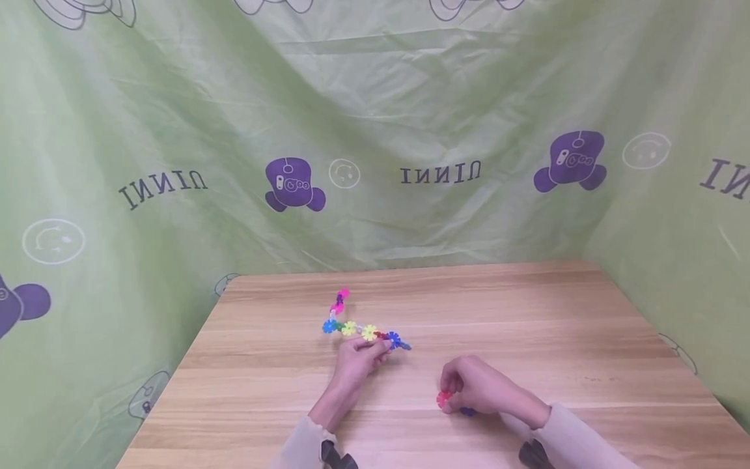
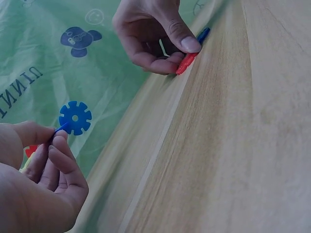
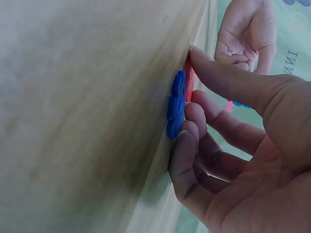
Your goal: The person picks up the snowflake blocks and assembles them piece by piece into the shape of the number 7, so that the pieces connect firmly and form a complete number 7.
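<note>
My left hand (image 1: 359, 359) pinches a dark blue snowflake disc (image 1: 393, 339) near the right end of a chain of linked plastic discs, raised above the table. Yellow discs (image 1: 369, 333), a light blue disc (image 1: 329, 326) and pink ones (image 1: 338, 307) make up the rest, the far part bending away. Another blue disc (image 2: 75, 118) sticks out past the left fingertips. Low over the table, my right hand (image 1: 477, 384) holds a red snowflake disc (image 1: 443, 398) between thumb and fingers. A loose-looking blue disc (image 3: 176, 104) sits against the red one; whether they are joined, I cannot tell.
Both hands work above a wood-grain table (image 1: 281, 423). A green printed curtain (image 1: 375, 117) hangs behind it and along both sides. Dark straps (image 1: 338, 456) are on the wrists, by the light sleeves.
</note>
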A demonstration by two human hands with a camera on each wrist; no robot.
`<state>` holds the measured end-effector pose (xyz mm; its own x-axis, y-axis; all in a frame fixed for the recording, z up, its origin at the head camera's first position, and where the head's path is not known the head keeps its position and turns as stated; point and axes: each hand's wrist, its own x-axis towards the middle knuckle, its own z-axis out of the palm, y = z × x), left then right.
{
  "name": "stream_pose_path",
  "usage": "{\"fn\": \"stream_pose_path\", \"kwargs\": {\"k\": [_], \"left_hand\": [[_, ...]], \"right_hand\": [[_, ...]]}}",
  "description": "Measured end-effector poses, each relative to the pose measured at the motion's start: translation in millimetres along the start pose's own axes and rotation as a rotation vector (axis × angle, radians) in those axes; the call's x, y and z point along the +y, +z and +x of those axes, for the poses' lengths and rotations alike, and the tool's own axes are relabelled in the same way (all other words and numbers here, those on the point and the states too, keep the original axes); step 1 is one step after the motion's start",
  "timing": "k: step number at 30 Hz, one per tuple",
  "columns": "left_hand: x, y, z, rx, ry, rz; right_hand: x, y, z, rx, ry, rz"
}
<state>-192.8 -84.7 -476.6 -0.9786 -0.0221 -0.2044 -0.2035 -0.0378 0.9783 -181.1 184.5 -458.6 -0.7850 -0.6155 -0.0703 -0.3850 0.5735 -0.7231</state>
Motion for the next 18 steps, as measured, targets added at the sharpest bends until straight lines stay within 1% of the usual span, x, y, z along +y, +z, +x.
{"fn": "stream_pose_path", "kwargs": {"k": [6, 10, 12, 14, 18], "left_hand": [[-1.3, 0.6, 1.0, -0.017, -0.001, -0.041], [-1.2, 1.7, 1.5, -0.018, -0.008, -0.056], [-0.7, 1.9, 1.2, -0.019, -0.007, -0.059], [-0.2, 1.9, 0.9, -0.02, -0.002, -0.055], [0.2, 2.4, 0.4, -0.023, 0.005, -0.047]], "right_hand": [[-2, -1, 2.8, 0.024, -0.001, 0.01], [-1, -1, 8.2, 0.058, 0.009, 0.069], [0, -1, 13.1, 0.082, 0.022, 0.13], [2, 0, 18.8, 0.115, 0.046, 0.216], [5, 2, 29.5, 0.176, 0.116, 0.449]]}}
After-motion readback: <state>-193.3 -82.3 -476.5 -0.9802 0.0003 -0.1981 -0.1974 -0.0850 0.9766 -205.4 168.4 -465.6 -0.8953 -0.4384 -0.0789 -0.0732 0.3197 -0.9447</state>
